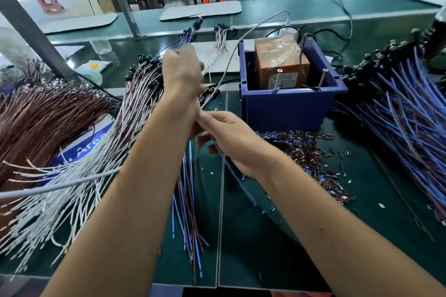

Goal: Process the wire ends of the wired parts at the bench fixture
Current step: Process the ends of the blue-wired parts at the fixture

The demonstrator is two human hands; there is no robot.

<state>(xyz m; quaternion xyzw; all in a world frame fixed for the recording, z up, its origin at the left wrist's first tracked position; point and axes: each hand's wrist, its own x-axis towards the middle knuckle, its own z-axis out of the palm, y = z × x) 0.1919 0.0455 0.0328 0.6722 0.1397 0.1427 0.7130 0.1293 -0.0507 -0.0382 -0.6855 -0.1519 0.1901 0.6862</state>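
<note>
My left hand [182, 72] is raised above the bench and grips the top of a bundle of wired parts; black heads [190, 31] poke out above the fist. The blue, brown and white wires [189, 207] of that bundle hang down below my forearms. My right hand [229, 140] sits just below the left wrist, its fingers curled round the hanging wires. The bench fixture, a blue bin [289, 103] holding an orange-brown block [281, 65] with two metal pins at its front rim, stands right of my hands.
Piles of wired parts lie around: brown ones [41, 123] far left, white ones [101, 164] beside them, blue ones [407, 113] right. Cut insulation scraps [311, 152] litter the green mat before the bin. A grey cable [60, 183] crosses the left.
</note>
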